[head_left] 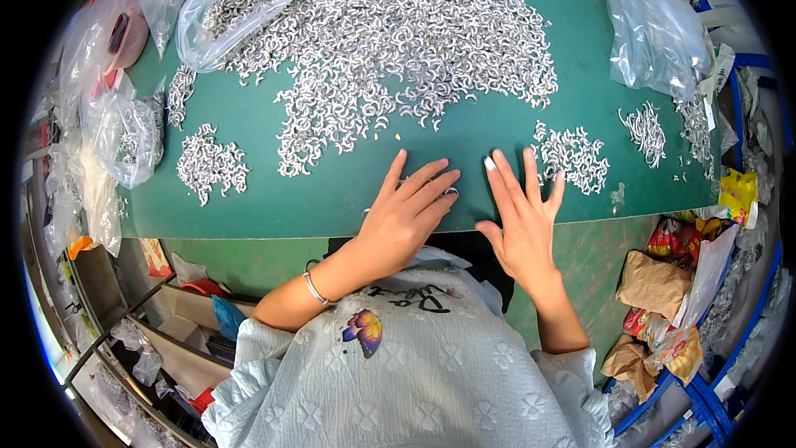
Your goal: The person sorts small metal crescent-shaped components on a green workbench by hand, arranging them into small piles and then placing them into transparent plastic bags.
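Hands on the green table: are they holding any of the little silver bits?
No. The left hand and right hand lie flat, fingers spread, on the green mat, holding nothing.

The heap of small curved metal clips (398,41) runs off the frame at twelve o'clock; single clips are too small to make out, and the left hand (406,216) hides whatever its fingers cover
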Motion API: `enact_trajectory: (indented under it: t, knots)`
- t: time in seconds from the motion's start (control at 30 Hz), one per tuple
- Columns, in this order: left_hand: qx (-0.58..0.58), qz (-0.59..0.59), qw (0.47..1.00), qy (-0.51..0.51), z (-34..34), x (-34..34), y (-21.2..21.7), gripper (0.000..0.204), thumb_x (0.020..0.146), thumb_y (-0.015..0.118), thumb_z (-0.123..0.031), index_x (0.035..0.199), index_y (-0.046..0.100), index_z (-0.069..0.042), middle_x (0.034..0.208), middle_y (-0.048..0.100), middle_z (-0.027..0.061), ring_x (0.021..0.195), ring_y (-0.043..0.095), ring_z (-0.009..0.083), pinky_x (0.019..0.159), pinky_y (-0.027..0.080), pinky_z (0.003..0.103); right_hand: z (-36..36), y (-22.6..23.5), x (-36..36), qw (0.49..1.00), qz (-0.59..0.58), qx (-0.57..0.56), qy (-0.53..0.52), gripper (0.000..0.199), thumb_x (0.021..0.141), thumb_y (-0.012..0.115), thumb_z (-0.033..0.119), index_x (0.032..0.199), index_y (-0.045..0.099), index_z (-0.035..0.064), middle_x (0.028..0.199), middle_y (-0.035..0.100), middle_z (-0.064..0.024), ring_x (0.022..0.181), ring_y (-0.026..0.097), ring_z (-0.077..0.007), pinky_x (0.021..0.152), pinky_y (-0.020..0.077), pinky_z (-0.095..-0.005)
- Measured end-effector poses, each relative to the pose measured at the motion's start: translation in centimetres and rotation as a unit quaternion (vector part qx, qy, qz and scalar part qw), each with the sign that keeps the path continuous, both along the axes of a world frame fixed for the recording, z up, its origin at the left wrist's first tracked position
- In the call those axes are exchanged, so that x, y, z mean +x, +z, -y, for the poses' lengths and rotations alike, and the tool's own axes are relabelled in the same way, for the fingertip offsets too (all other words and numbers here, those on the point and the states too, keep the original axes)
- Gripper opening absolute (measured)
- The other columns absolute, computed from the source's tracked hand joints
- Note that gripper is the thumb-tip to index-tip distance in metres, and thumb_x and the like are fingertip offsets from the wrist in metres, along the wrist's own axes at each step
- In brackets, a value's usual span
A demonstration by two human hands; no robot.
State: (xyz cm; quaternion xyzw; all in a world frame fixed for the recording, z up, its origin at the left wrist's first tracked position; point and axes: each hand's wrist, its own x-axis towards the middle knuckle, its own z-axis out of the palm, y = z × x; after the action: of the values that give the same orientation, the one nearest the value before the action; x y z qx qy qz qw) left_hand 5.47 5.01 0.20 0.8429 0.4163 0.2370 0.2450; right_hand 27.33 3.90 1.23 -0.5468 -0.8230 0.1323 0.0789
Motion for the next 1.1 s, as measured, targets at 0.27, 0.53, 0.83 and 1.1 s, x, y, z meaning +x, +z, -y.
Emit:
enact_trajectory:
  t: [0.27,0.53,0.83,1.1]
  knots:
    - [0.029,0.037,0.998,0.041,0.4,-1.2,0.8,0.025,0.076,0.069,0.002,0.100,0.068,-0.003,0.120,0.064,0.0089,0.123,0.054,0.0290,0.110,0.027,0.056,-0.7,-0.5,1.1,0.997,0.026,0.031,-0.071,0.077,0.080,0.068,0.034,0.145,0.038,0.0052,0.152,0.035,-0.0076,0.144,0.022,-0.0361,0.108,0.0083,-0.0694]
    - [-0.157,0.294,0.939,-0.081,5.1,-2.7,-0.9,0.016,0.077,0.072,-0.002,0.093,0.069,-0.002,0.094,0.069,0.0113,0.087,0.066,0.0268,0.077,0.052,0.038,-1.3,0.1,-4.5,0.984,-0.132,-0.050,0.105,0.076,0.079,0.070,0.025,0.143,0.036,0.0014,0.148,0.040,-0.0120,0.141,0.028,-0.0367,0.110,0.0151,-0.0646]
    - [-0.648,0.492,0.562,0.150,7.4,-4.0,-4.7,0.045,0.103,0.040,-0.029,0.134,0.046,0.003,0.127,0.058,0.0241,0.117,0.059,0.0305,0.101,0.046,0.040,-1.2,-0.2,-6.5,0.969,-0.156,-0.091,0.167,0.084,0.078,0.072,0.025,0.145,0.029,-0.0024,0.150,0.036,-0.0177,0.141,0.029,-0.0356,0.114,0.0180,-0.0543]
    - [-0.693,0.642,0.321,0.072,6.2,-4.0,-6.2,0.067,0.099,0.031,-0.056,0.143,0.039,-0.007,0.139,0.048,0.0236,0.125,0.052,0.0356,0.107,0.040,0.050,-2.3,-0.4,-7.6,0.959,-0.180,-0.086,0.203,0.080,0.078,0.069,0.029,0.144,0.033,-0.0017,0.149,0.038,-0.0165,0.139,0.034,-0.0355,0.113,0.0247,-0.0503]
